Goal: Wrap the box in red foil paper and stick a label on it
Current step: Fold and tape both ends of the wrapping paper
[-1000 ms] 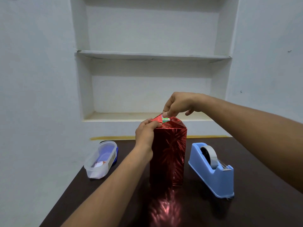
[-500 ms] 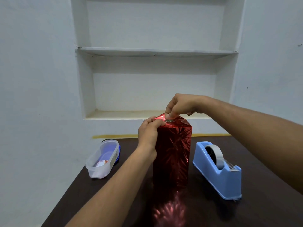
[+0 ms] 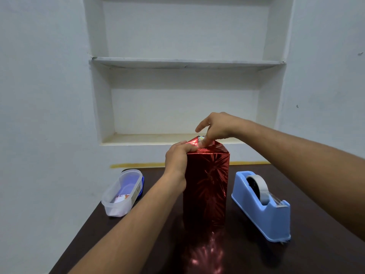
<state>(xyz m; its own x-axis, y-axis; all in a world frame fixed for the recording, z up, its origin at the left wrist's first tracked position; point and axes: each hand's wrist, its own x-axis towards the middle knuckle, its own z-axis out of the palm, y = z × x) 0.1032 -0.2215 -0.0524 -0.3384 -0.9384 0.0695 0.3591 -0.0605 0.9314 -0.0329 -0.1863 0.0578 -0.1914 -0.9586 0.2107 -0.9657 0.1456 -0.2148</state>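
- Box [image 3: 206,186] stands upright on the counter [image 3: 308,256], right under both hands, its sides already covered in red foil [image 3: 209,173].
- Left hand [image 3: 177,159] curls round the top left edge of the box, fingers hooked over onto the top fold; it grips box and foil together.
- Right hand [image 3: 215,128] sits on top, a little beyond the left hand; thumb and a finger press down on the pointed flap [image 3: 197,141], index lifted clear. Whether it pinches the flap or only presses it, cannot tell.
- A small bright patch shows under the right fingertips; could be uncovered box print or tape, too small to tell.
- Step in hand, as I judge it: closing the top end, flattening the triangular flap before taping.
- To do it well: keep the left hand clamped so the side fold does not spring open, since foil looks stiff and slippery.
- Crease the flap hard along the box edge, then run it down flat; smooth from fold to tip to avoid puckers.
- Dispenser [image 3: 262,204] sits just right of the box, below the right forearm, tape end ready at its near end; an easy one-hand reach.
- Tub [image 3: 122,191] lies left of the left forearm with a card inside, possibly the label; not yet stuck on.
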